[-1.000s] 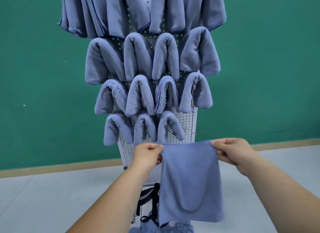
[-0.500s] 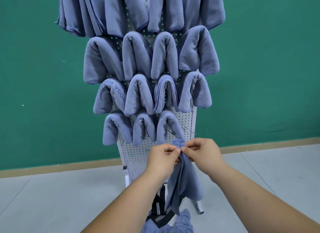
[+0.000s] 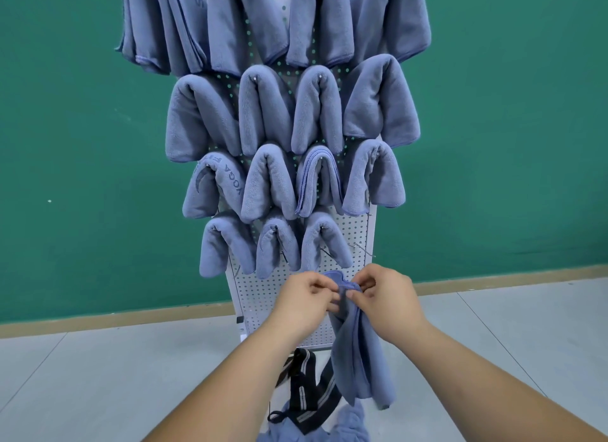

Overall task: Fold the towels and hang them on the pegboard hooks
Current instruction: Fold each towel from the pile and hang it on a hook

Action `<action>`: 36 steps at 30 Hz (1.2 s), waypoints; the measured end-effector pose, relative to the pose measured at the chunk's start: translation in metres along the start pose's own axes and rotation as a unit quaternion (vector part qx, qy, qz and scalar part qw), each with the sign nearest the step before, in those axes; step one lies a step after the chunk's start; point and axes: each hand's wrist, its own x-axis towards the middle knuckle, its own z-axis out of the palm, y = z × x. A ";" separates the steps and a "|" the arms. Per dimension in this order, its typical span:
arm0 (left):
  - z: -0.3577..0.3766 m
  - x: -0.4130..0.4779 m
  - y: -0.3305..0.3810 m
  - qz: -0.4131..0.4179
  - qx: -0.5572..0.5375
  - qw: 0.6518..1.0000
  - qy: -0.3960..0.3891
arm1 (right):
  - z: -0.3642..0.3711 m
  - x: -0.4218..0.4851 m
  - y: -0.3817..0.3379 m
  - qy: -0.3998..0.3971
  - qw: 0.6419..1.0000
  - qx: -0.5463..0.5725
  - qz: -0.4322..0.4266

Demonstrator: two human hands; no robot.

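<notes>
Both hands meet close in front of us. The left hand [image 3: 304, 301] and right hand [image 3: 386, 301] each pinch the top edge of one blue-grey microfibre towel [image 3: 360, 352], fingers curled, knuckles nearly touching. The towel is gathered into a narrow band. It hangs free below the pinch, in front of the lower part of the white perforated pegboard [image 3: 263, 293], and isn't on any hook.

We read this as mid-fold: halves brought together, corners being matched.

Just above and right of the hands, a bare wire hook [image 3: 362, 247] sits beside the three folded blue towels of the bottom row [image 3: 278, 244]. The rows above look full.

Next move, as we judge it: finish the fold, then lift and drape the band over that hook, midpoint on the wire so both tails balance. The gap to the neighbouring towel is tight, so we'd go in square.

Loose blue towels [image 3: 350, 423] and a black striped strap [image 3: 306, 389] lie low, over the grey floor [image 3: 98, 376].
</notes>
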 end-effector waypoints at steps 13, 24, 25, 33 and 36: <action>-0.036 0.015 -0.014 0.189 0.421 0.884 0.076 | -0.040 0.013 0.031 -0.041 0.998 -0.031 0.023; -0.038 0.015 -0.013 0.158 0.417 0.894 0.043 | -0.042 0.013 0.034 -0.077 0.986 -0.149 -0.005; -0.037 0.015 -0.013 0.149 0.397 0.905 0.042 | -0.042 0.013 0.035 -0.082 0.984 -0.159 -0.012; -0.038 0.010 -0.009 0.158 0.420 0.888 0.099 | -0.043 0.011 0.031 -0.093 0.994 -0.052 -0.028; -0.034 0.009 -0.009 0.195 0.464 0.859 0.096 | -0.038 0.009 0.024 -0.093 0.995 0.025 -0.032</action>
